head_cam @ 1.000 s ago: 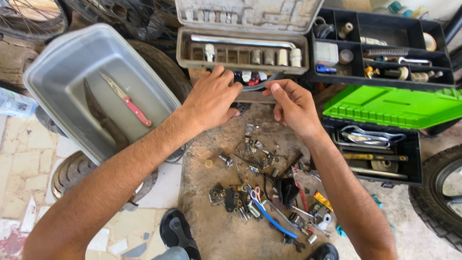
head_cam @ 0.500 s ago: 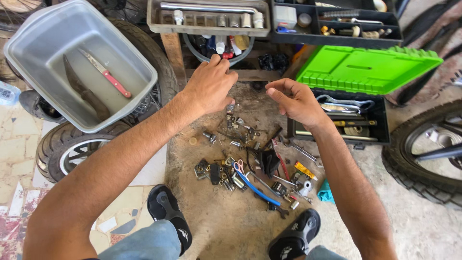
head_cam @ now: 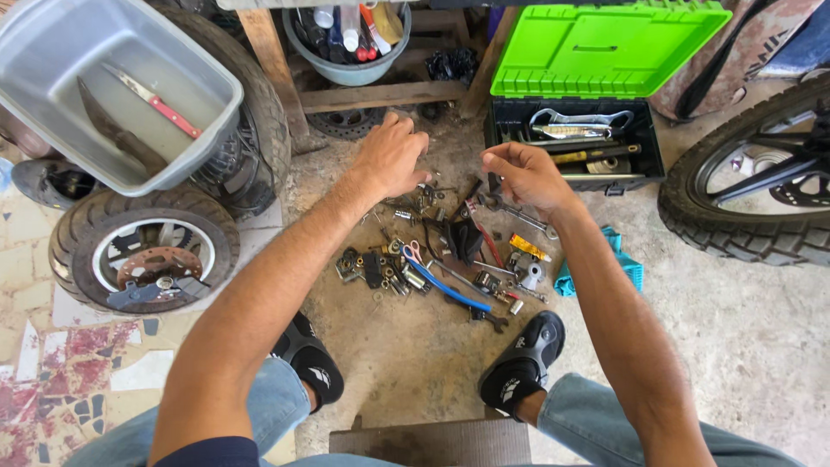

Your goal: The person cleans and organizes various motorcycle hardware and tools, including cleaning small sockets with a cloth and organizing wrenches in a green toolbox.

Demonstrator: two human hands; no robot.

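Observation:
My left hand point(head_cam: 393, 156) hovers with loosely curled fingers over the far edge of a pile of small metal parts point(head_cam: 406, 259) spread on the concrete floor. My right hand point(head_cam: 523, 173) is a little to the right, fingertips pinched together above a grey wrench point(head_cam: 523, 216). Whether it holds a small piece I cannot make out. Blue-handled pliers point(head_cam: 450, 291) and a yellow tool point(head_cam: 527, 248) lie in the pile below both hands. Behind my right hand stands an open black toolbox point(head_cam: 644, 147) with a green lid point(head_cam: 596, 47), spanners inside.
A grey plastic tub point(head_cam: 52, 112) with a red-handled knife point(head_cam: 164, 111) rests on stacked tyres at left, above a small wheel point(head_cam: 143, 251). A motorcycle wheel point(head_cam: 743, 233) stands at right. A bucket point(head_cam: 346, 69) of bottles is behind, a teal cloth point(head_cam: 627, 272) beside my sandalled feet point(head_cam: 523, 363).
The view has tilted down and the socket case has left the frame. Both hands have come down toward the parts pile and moved apart.

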